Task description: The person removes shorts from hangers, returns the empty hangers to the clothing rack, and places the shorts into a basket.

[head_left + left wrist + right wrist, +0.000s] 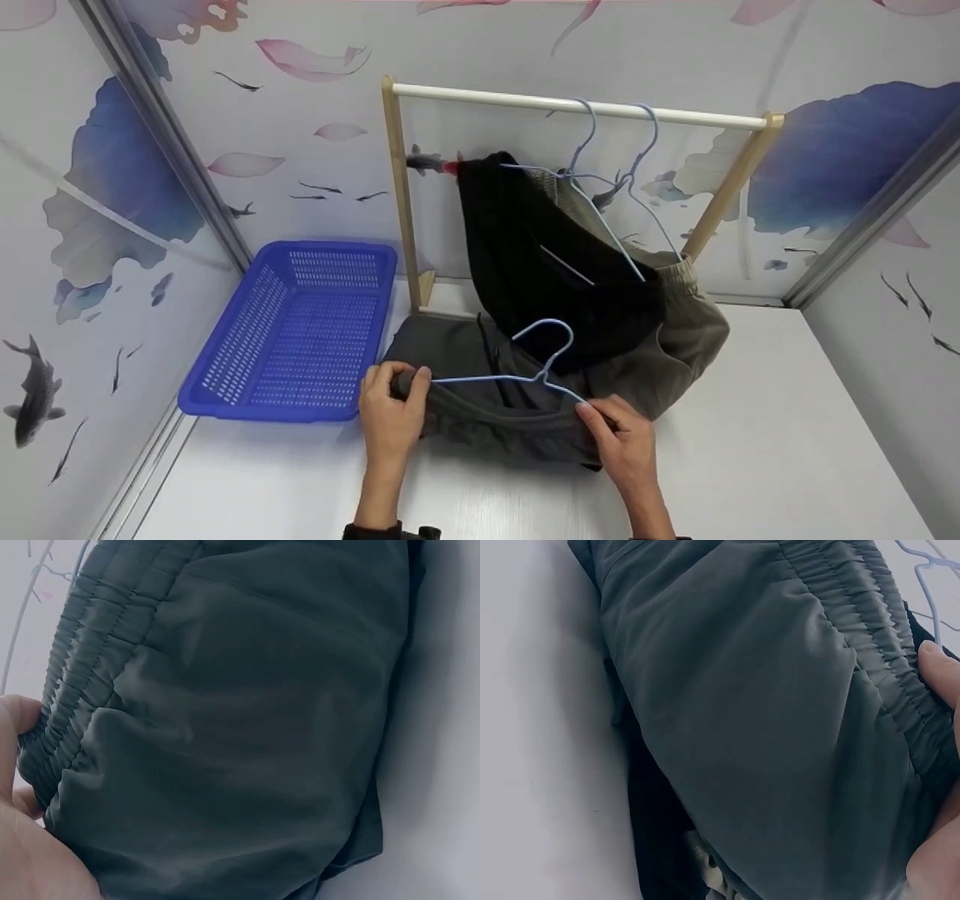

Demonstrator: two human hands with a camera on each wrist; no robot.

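Where my left hand and right hand pinch the waistband, I judge the gray garment best held: soft, light, stretchy cloth, spanned by the blue hanger between the table's left and right edges.

Markings: no text, label, brand, number or sign legible from here.
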